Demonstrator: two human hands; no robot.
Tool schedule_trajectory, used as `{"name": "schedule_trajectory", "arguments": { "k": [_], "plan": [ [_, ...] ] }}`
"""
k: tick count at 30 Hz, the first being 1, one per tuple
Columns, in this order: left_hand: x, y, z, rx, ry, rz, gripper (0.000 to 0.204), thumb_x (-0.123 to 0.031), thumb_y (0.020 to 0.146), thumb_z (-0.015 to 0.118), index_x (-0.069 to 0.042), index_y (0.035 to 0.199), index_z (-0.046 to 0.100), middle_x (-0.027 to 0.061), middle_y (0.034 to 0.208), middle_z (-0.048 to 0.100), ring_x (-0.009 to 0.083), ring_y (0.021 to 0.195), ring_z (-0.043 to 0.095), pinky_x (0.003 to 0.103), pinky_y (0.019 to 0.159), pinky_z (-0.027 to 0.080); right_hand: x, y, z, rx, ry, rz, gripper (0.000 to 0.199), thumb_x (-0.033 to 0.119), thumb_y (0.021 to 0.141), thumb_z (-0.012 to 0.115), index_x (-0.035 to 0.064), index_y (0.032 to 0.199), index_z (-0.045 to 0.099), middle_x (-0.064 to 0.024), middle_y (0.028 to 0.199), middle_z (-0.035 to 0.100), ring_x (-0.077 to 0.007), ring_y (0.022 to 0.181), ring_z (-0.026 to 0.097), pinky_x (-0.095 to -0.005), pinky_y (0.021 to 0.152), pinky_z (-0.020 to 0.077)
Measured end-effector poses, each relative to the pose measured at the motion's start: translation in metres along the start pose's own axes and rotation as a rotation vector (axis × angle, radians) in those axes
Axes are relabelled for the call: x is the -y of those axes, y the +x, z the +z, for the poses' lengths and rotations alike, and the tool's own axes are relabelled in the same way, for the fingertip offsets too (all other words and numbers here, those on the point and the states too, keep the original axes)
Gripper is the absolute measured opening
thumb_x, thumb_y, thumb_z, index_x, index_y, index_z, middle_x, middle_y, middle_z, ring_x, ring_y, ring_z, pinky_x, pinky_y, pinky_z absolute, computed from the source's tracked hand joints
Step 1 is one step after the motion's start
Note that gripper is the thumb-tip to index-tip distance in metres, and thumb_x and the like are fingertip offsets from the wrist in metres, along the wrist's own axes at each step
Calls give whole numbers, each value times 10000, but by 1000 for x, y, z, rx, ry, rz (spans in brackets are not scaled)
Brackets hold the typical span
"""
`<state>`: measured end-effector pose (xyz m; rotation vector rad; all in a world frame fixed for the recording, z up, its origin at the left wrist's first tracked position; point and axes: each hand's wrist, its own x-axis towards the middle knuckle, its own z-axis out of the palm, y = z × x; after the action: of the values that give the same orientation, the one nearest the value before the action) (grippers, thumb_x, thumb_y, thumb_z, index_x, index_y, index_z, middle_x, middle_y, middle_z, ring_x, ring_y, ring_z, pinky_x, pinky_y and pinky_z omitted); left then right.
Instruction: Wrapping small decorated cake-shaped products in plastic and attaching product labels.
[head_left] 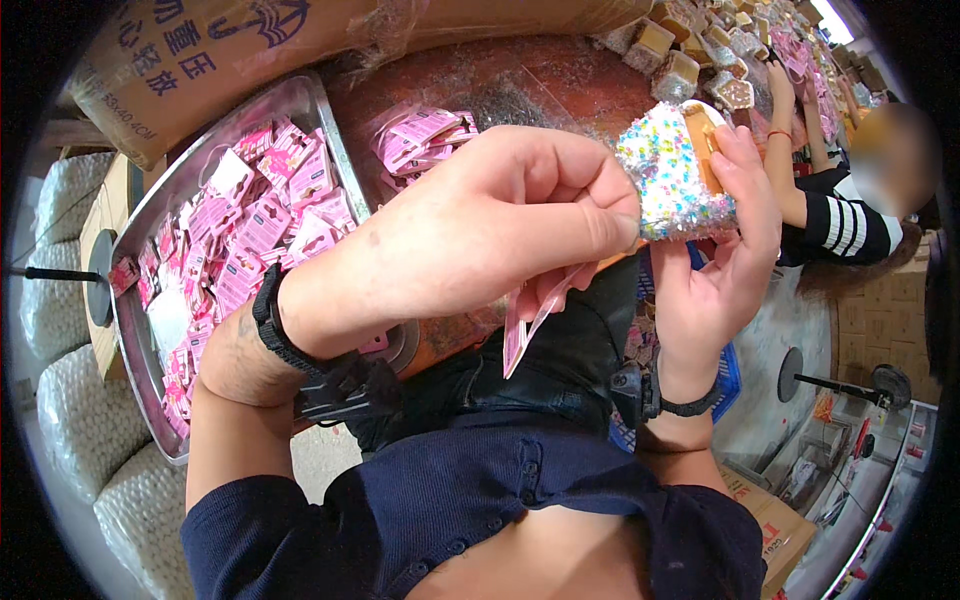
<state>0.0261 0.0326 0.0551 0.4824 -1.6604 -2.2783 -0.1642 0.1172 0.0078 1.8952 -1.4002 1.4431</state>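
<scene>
My right hand (725, 230) holds up a small block-shaped piece (665, 165), its front covered in white, blue, pink and yellow bead-like specks, with a tan side and a white rim. The fingers lie along its right side and under it. My left hand (545, 205) reaches across from the left, closed, its thumb and forefinger pinched at the piece's left edge. Whatever sits in that pinch is too small to make out. Below, the left hand's curled fingers hold pink cards (522, 335), seen mostly edge-on.
At left stands a metal tray (335, 140) of pink printed cards. More pink cards (425, 140) lie on the reddish table (400, 80). A large carton (220, 70) is at the back left. Several tan blocks (670, 75) are piled at the back right, near another person's arm (782, 130).
</scene>
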Motion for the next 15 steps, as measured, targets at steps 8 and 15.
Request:
{"name": "schedule_trajectory", "arguments": {
  "k": [8,15],
  "plan": [
    [4,3,-2,17,-74,3,142,-153,937,584,-12,921,583,-15,669,552,31,539,514,174,480,403,-4,3,-5,30,-120,-77,556,-87,678,720,36,1193,549,-147,1214,589,-377,1164,551,-470,1027,455],
    [5,4,-1,-38,-72,-10,138,-150,949,573,-14,936,591,-16,666,550,31,535,515,170,482,409,-1,8,-11,62,-267,-145,525,-87,667,734,72,1149,598,-105,1220,593,-382,1163,550,-453,995,468]
  ]
}}
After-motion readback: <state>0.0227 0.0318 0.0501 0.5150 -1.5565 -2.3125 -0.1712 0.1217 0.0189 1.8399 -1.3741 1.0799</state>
